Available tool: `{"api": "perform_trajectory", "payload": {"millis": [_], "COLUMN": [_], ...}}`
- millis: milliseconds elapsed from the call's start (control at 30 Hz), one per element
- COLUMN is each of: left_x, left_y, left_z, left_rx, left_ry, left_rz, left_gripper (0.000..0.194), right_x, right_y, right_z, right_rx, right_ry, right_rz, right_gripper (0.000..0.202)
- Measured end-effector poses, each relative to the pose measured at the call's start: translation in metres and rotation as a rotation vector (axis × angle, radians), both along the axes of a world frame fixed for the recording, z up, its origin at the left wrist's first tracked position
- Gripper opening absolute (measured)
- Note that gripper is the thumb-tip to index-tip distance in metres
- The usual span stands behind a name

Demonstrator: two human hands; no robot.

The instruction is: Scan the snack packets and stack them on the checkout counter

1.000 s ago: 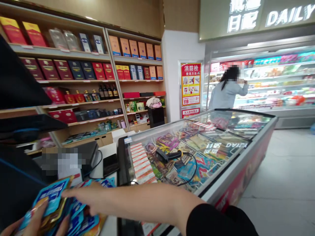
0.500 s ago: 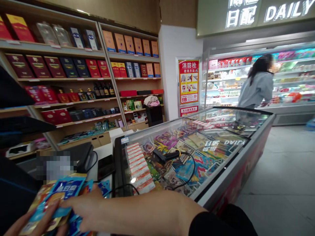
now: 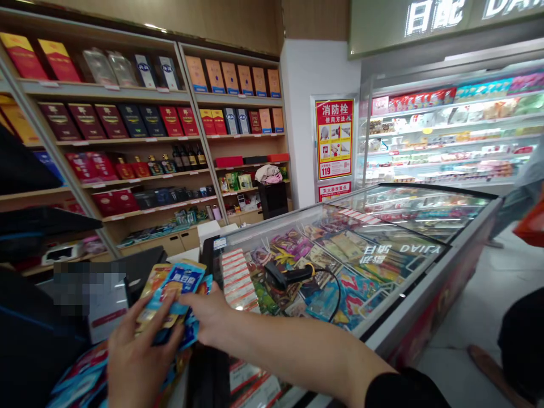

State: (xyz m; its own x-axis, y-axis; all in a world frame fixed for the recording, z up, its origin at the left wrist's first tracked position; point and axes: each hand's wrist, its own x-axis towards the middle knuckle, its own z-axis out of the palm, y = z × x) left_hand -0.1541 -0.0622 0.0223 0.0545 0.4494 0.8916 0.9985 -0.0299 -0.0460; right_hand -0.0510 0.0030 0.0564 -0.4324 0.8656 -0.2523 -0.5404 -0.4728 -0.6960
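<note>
Two hands gripping blue and gold snack packets.

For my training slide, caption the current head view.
Two hands hold snack packets beside a glass-topped freezer bearing a scanner.

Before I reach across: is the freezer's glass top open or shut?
Shut, where visible: the scanner lies on the glass top, which mirrors the lit sign.
</note>
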Motion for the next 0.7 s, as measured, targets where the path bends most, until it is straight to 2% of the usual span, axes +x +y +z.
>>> {"api": "perform_trajectory", "payload": {"millis": [133, 333, 467, 567, 700], "left_x": [0.036, 0.096, 0.136, 0.166, 0.198], "left_y": [0.039, 0.11, 0.152, 0.177, 0.201], "left_z": [0.011, 0.025, 0.035, 0.036, 0.025], "left_rx": [-0.017, -0.072, -0.171, -0.286, -0.485], "left_ry": [0.019, -0.01, -0.022, -0.027, -0.046], "left_rz": [-0.009, -0.124, -0.155, -0.143, -0.113], "left_gripper": [0.034, 0.037, 0.039, 0.043, 0.048], "right_x": [0.035, 0.099, 0.142, 0.171, 0.202], "right_y": [0.034, 0.097, 0.136, 0.161, 0.183], "right_z": [0.0, 0.006, 0.012, 0.011, 0.002], "right_rx": [0.041, 0.062, 0.036, 0.017, 0.015], "right_ry": [0.109, 0.113, 0.058, -0.007, -0.129], "right_rz": [-0.066, -0.155, -0.142, -0.105, -0.098], "right_gripper": [0.035, 0.025, 0.014, 0.009, 0.012]}}
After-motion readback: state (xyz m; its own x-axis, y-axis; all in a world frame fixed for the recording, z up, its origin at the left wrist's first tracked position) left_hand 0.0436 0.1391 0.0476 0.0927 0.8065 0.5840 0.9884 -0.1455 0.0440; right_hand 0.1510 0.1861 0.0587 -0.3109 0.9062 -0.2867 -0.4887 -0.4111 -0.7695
